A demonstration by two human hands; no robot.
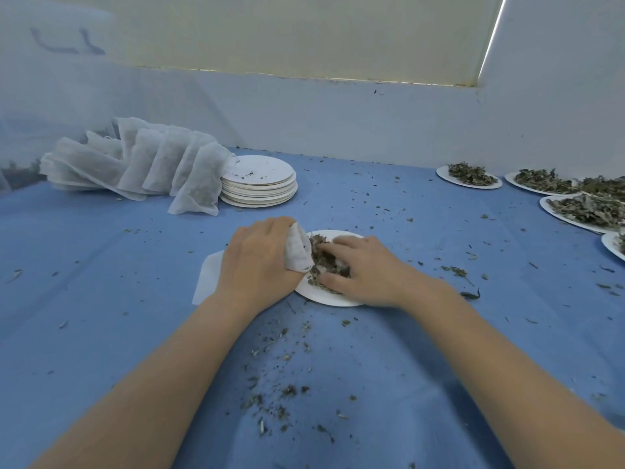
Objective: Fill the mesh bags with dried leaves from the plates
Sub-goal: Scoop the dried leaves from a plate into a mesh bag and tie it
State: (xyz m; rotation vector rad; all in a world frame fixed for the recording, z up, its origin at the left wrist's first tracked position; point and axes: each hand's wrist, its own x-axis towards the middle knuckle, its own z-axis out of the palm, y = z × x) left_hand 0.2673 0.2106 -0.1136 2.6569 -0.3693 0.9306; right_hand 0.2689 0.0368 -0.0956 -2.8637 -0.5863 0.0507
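A white paper plate (333,299) lies on the blue cloth in the middle, with a heap of dried leaves (324,262) on it. My left hand (260,262) grips the mouth of a white mesh bag (299,250) at the plate's left edge; the rest of the bag (209,277) lies flat under that hand. My right hand (363,269) rests on the leaves with its fingers curled into them, right beside the bag's opening. How much is inside the bag is hidden.
A stack of used white plates (258,186) stands at the back left, with a row of filled mesh bags (135,160) leaning beside it. Several plates of dried leaves (468,176) line the right edge. Leaf crumbs (280,384) are scattered over the blue cloth (101,299).
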